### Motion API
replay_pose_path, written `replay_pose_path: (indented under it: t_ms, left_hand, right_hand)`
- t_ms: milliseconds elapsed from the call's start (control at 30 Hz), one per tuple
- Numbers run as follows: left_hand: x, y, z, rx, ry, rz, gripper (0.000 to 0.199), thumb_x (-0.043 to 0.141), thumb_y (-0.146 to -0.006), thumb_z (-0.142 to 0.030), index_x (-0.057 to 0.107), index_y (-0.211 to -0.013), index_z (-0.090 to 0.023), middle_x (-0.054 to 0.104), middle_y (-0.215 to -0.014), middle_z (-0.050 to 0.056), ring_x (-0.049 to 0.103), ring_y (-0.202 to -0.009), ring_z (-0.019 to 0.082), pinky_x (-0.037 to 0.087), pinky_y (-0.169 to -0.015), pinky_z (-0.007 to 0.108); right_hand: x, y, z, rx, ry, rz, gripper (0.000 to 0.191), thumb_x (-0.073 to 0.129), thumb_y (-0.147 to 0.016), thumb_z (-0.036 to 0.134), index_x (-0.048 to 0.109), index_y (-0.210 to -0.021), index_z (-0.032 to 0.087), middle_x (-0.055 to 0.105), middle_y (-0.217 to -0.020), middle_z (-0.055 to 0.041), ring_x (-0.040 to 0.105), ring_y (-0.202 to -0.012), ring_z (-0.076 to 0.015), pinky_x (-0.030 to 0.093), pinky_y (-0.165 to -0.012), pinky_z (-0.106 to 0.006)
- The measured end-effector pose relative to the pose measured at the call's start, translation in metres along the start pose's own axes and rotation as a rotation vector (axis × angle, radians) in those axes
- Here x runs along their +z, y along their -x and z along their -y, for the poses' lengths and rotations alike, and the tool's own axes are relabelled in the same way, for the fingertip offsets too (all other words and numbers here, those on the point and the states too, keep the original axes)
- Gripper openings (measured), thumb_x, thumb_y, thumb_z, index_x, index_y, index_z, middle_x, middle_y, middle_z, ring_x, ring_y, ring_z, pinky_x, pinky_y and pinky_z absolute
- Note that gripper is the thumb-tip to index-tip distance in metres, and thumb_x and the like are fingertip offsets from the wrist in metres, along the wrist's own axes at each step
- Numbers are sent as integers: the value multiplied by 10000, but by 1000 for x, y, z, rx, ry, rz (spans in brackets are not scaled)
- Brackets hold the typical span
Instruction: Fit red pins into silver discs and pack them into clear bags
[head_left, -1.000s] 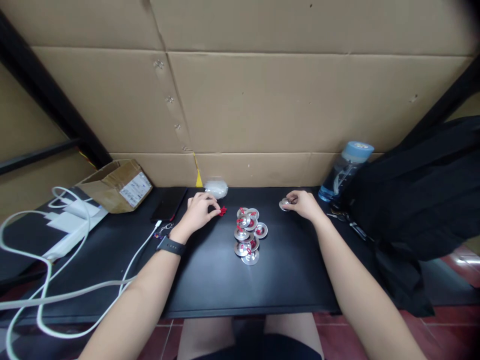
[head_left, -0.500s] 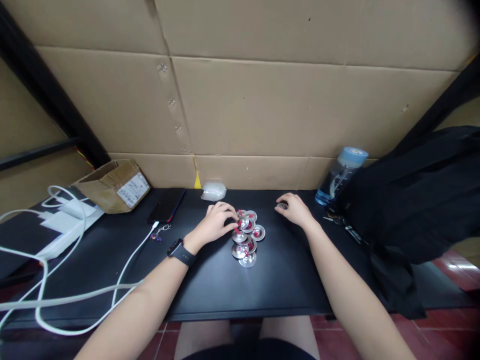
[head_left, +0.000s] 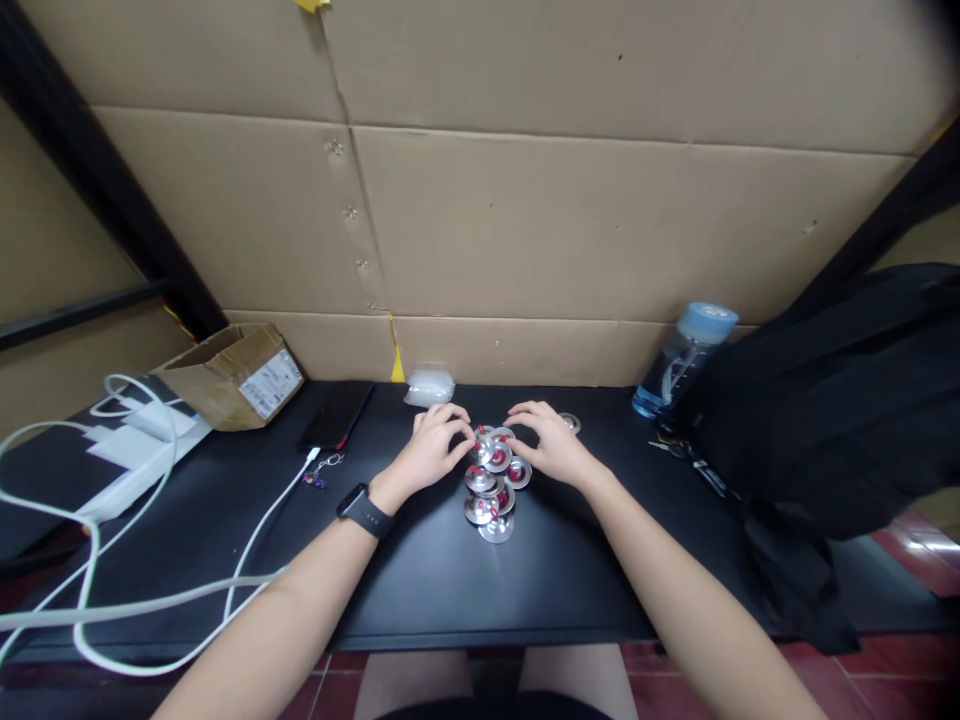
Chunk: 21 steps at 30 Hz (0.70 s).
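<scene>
A pile of small silvery finger cymbals (head_left: pixel 499 525) with red loops lies in the middle of the black table, the discs overlapping. My left hand (head_left: pixel 431 445) is at the pile's upper left, its thumb and fingertips closed on the edge of a tilted finger cymbal (head_left: pixel 482 452). At the upper right of the pile is my right hand (head_left: pixel 553 445), thumb and fingers apart, fingertips close to the top discs; whether they touch is unclear. One lone finger cymbal (head_left: pixel 571 422) lies behind the right hand, partly hidden by it.
On the left are a phone (head_left: pixel 335 415), white cables (head_left: pixel 259 515), a power strip (head_left: pixel 157 465) and an open cardboard box (head_left: pixel 225 385). A clear plastic bag (head_left: pixel 430 388) lies near the cardboard wall. To the right stand a water bottle (head_left: pixel 679 365) and a black backpack (head_left: pixel 825 400).
My right hand has let go of a finger cymbal, leaving it on the table at the right, and moved left to the pile. My left hand has stayed at the pile.
</scene>
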<state>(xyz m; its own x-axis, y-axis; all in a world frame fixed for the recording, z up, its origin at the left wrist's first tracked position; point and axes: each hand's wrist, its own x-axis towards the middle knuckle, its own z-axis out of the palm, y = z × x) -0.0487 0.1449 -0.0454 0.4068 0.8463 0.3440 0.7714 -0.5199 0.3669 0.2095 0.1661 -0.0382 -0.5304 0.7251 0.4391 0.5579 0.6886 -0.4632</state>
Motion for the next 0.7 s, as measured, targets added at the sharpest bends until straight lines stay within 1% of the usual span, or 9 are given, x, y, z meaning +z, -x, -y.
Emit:
replay_pose_path:
  t_ms: [67,133,200,333,467,533,600,700]
  left_hand:
    - [-4,1,-4,21,-21,-59,136,594,-974,-304,721,-961,-259,620,-1238,60,510,-1203,273,370,-961,441]
    - [-8,2,-8,53,-58,-113,138,581,-986,-301,712,-972,-260,615,-1254,68,492,-1234,282,360,-980,451]
    - [-11,3,-13,82,-93,-154,141,573,-996,-302,707,-980,-262,616,-1262,74,482,-1256,288,348,-993,460]
    - [-14,4,-19,141,-123,-187,135,580,-1001,-299,706,-984,-255,627,-1249,79,491,-1256,289,341,-994,462]
    - [-14,4,-20,179,-136,-199,123,593,-994,-273,709,-965,-244,640,-1219,81,504,-1239,291,349,-973,459]
    - [-15,5,-20,191,-133,-206,119,599,-990,-262,713,-963,-243,643,-1208,78,510,-1227,288,352,-967,457]
    - [-15,5,-20,199,-122,-213,113,611,-982,-255,720,-956,-243,645,-1198,73,517,-1211,284,355,-965,454]
    - [-14,4,-20,206,-109,-212,108,622,-972,-242,727,-946,-249,648,-1190,67,518,-1205,283,360,-961,449]
  right_hand:
    - [6,-1,13,-16,-26,25,331,789,-840,365,688,-1139,263,712,-1184,-67,620,-1122,-262,465,-983,-446]
    - [12,-2,24,0,-17,50,466,845,-776,446,667,-1169,271,731,-1154,-61,635,-1107,-279,460,-951,-454]
    - [18,-2,29,20,-15,45,513,868,-742,478,661,-1163,271,740,-1129,-55,645,-1082,-278,457,-931,-444]
    - [23,-1,29,27,-46,2,453,884,-736,418,672,-1106,266,746,-1058,-34,649,-1004,-246,465,-895,-391]
    - [23,0,27,18,-102,57,446,878,-724,465,678,-1068,264,743,-964,-9,645,-895,-216,475,-854,-350]
    - [23,0,27,35,-111,66,390,858,-751,454,680,-1038,258,738,-931,-7,644,-867,-207,477,-849,-342]
    - [22,-1,28,42,-123,67,380,851,-761,433,676,-1049,257,740,-946,-10,646,-877,-208,480,-850,-340]
    - [20,0,30,38,-158,74,466,848,-759,450,650,-1137,263,739,-1025,-21,649,-921,-220,489,-861,-346]
